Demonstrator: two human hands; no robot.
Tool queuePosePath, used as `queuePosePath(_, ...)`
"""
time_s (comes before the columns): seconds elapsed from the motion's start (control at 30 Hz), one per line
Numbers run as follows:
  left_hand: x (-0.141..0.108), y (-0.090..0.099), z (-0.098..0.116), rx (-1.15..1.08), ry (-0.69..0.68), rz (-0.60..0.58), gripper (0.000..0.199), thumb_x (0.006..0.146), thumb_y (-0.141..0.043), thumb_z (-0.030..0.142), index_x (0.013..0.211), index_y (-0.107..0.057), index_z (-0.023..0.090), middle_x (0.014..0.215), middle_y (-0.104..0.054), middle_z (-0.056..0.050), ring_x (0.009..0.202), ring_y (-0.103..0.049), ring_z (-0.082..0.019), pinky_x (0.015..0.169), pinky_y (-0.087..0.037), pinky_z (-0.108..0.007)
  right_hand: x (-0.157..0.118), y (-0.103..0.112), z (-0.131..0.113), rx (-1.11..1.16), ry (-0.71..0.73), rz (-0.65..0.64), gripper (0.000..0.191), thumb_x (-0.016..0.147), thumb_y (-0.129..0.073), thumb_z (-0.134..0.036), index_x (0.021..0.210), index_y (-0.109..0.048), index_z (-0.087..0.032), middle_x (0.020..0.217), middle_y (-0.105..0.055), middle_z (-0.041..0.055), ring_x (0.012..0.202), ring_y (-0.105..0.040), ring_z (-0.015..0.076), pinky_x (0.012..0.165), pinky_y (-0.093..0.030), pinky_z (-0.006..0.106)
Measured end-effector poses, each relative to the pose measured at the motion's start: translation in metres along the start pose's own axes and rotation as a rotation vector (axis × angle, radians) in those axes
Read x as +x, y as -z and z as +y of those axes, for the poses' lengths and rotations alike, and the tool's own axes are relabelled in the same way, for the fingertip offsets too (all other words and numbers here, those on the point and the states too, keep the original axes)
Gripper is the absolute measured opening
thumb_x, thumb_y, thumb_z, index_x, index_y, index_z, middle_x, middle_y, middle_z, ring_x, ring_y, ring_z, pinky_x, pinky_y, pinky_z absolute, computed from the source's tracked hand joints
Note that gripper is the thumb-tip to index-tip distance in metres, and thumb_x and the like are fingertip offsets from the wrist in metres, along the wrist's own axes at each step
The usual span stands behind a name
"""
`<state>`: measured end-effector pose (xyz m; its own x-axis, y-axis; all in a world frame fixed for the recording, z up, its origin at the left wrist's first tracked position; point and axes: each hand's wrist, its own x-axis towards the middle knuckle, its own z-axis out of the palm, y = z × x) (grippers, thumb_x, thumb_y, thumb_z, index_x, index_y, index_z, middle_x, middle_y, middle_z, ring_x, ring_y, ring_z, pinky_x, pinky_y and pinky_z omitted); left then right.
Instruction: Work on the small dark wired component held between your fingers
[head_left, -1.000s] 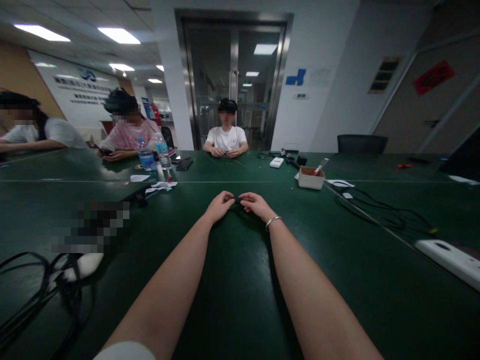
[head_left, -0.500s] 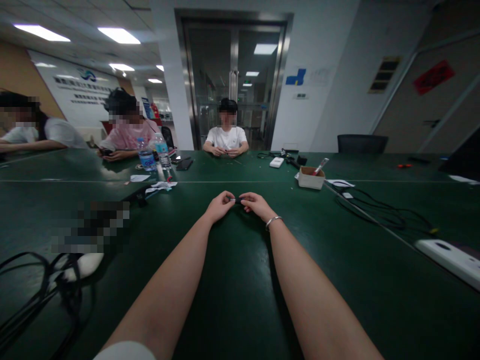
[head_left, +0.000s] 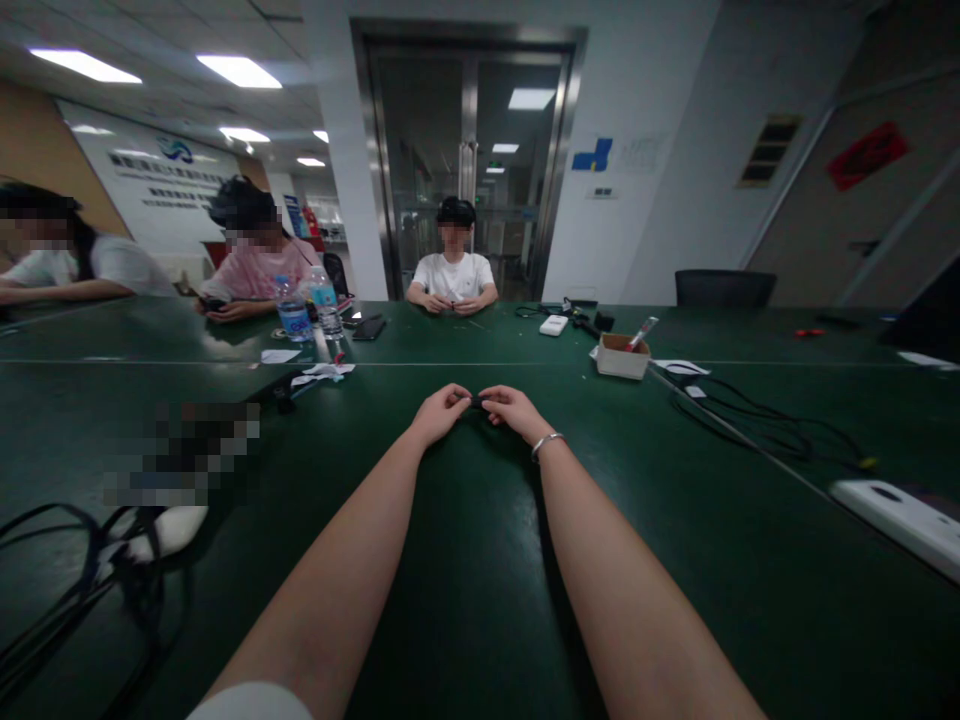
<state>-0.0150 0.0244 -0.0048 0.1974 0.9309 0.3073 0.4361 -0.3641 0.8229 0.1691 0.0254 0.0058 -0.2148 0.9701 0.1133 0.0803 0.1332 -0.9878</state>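
Both arms reach forward over the green table (head_left: 465,560). A small, dark, slim object (head_left: 476,402) is held between my two hands at the middle of the table; its exact kind is too small to make out. My left hand (head_left: 442,412) pinches its left end between thumb and fingers. At the other end, my right hand (head_left: 511,408) pinches with thumb and forefinger, its other fingers curled. A silver bracelet (head_left: 547,444) circles the right wrist. The fingertips hide most of the object, and the two hands are a small gap apart.
At right stand a small box (head_left: 622,358) with a pen-like item, black cables (head_left: 780,425) and a white power strip (head_left: 900,515). To the left are crumpled paper (head_left: 322,372), water bottles (head_left: 325,305) and a cable bundle (head_left: 105,570). A person (head_left: 453,275) sits opposite; others sit left.
A light, silvery bit showed by my left fingertips before; now only dark material shows between the hands. Both hands stay almost in the same place.
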Motion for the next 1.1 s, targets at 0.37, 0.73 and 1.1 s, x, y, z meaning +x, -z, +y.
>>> queuePosePath(0.37, -0.0009, 0.0011, 0.0036, 0.021, 0.037, 0.021, 0.025, 0.076, -0.06, 0.034, 0.095, -0.067, 0.019, 0.093, -0.067, -0.006, 0.083, -0.061, -0.017, 0.079, -0.047, -0.029, 0.0003, -0.0003, -0.0004, -0.006, -0.01, -0.004, 0.018, 0.078, -0.062, -0.006, 0.094, -0.065, -0.014, 0.067, -0.061, -0.0021, 0.047, -0.053, 0.0041, 0.046, -0.047, 0.015)
queuePosePath(0.73, -0.0024, 0.0024, 0.0054, 0.001, 0.008, -0.01, 0.029, 0.078, -0.057, 0.037, 0.1, -0.065, 0.021, 0.074, -0.061, -0.001, 0.069, -0.057, -0.014, 0.069, -0.046, -0.027, 0.0028, 0.0015, 0.0027, 0.002, 0.007, -0.003, 0.016, 0.076, -0.066, -0.009, 0.092, -0.066, -0.014, 0.067, -0.063, -0.0013, 0.046, -0.054, 0.0036, 0.045, -0.048, 0.014)
queuePosePath(1.1, 0.0007, 0.0013, 0.0006, 0.025, -0.031, 0.019, 0.026, 0.077, -0.06, 0.036, 0.097, -0.067, 0.02, 0.095, -0.066, -0.005, 0.084, -0.059, -0.016, 0.079, -0.046, -0.029, 0.0001, -0.0005, -0.0013, 0.011, -0.007, 0.01, 0.016, 0.076, -0.066, -0.007, 0.09, -0.065, -0.014, 0.066, -0.063, -0.0015, 0.046, -0.054, 0.0039, 0.044, -0.047, 0.014)
